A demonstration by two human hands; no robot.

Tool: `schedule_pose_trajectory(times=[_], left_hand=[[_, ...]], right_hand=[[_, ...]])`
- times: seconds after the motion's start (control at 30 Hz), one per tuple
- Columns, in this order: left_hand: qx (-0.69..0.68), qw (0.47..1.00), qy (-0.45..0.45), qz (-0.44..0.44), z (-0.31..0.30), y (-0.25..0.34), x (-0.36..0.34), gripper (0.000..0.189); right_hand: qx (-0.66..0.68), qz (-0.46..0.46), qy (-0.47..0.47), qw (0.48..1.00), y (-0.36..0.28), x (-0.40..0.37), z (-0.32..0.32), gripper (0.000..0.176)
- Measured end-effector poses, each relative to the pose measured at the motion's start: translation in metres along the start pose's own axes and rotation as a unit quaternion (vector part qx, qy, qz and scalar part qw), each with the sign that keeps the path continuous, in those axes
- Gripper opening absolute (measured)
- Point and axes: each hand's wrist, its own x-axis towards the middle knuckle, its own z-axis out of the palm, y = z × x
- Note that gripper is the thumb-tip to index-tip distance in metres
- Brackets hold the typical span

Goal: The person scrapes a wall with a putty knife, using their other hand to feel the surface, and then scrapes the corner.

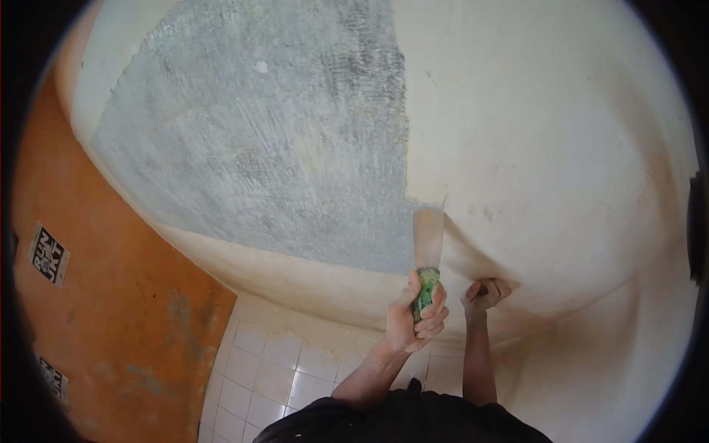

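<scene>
A putty knife [428, 240] with a wide metal blade and a green handle is gripped in my left hand [415, 317]. My fingers wrap round the handle, thumb on its left side. The blade's tip meets the wall at the lower right corner of a large grey patch [258, 140], where the cream wall [532, 133] begins. Lower down on the right, my right hand [487, 294] is closed, its curled fingers at the cream wall. Whatever those fingers hold, if anything, is hidden.
An orange-brown surface [125, 295] with black-and-white stickers [49, 255] lies to the left. White square tiles [277, 369] run along below the cream surface. A small pale spot [261, 66] marks the upper grey patch. A dark object [696, 229] shows at the right edge.
</scene>
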Motion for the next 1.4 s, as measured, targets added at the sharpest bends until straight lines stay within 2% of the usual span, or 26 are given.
schedule_pose_trajectory(times=[0.07, 0.2, 0.4, 0.5, 0.67, 0.73, 0.83, 0.93, 1.07, 1.23, 1.4], left_hand=[[0.012, 1.0, 0.017, 0.001, 0.005, 0.0, 0.001, 0.055], [0.023, 0.999, 0.046, 0.0, 0.004, 0.006, -0.008, 0.056], [0.098, 0.995, 0.004, 0.028, 0.024, 0.015, 0.013, 0.056], [0.067, 0.997, 0.037, 0.024, 0.007, 0.008, 0.0, 0.056], [0.061, 0.998, 0.024, 0.024, 0.009, 0.005, -0.001, 0.056], [0.066, 0.996, 0.056, 0.028, 0.004, 0.007, -0.003, 0.055], [0.07, 0.997, 0.03, 0.007, 0.003, 0.01, -0.003, 0.055], [0.11, 0.993, 0.037, 0.032, 0.011, 0.01, 0.007, 0.055], [0.079, 0.996, 0.046, 0.013, 0.01, 0.005, 0.0, 0.055], [0.118, 0.991, 0.046, 0.05, 0.021, 0.01, 0.01, 0.052], [0.107, 0.992, 0.047, 0.036, 0.015, 0.008, 0.002, 0.052]], right_hand=[[-0.008, -0.004, -0.021, 1.0, 0.002, -0.003, -0.009, 0.018], [0.009, 0.003, -0.002, 1.0, -0.001, -0.005, -0.005, 0.018], [0.012, 0.015, 0.002, 1.0, -0.002, -0.007, -0.003, 0.018], [0.014, 0.005, 0.004, 1.0, 0.001, -0.003, -0.004, 0.018], [-0.008, -0.004, -0.011, 1.0, 0.002, -0.004, -0.005, 0.018], [0.024, 0.006, -0.002, 1.0, 0.001, -0.005, -0.003, 0.02], [0.007, 0.004, 0.001, 1.0, 0.0, -0.002, -0.002, 0.019], [0.012, 0.01, 0.009, 1.0, -0.002, 0.0, -0.002, 0.02], [0.001, 0.004, 0.004, 1.0, 0.002, -0.001, -0.002, 0.019], [0.001, -0.002, 0.0, 1.0, 0.002, -0.006, -0.003, 0.02], [-0.002, -0.011, 0.011, 1.0, 0.002, 0.002, 0.0, 0.022]])
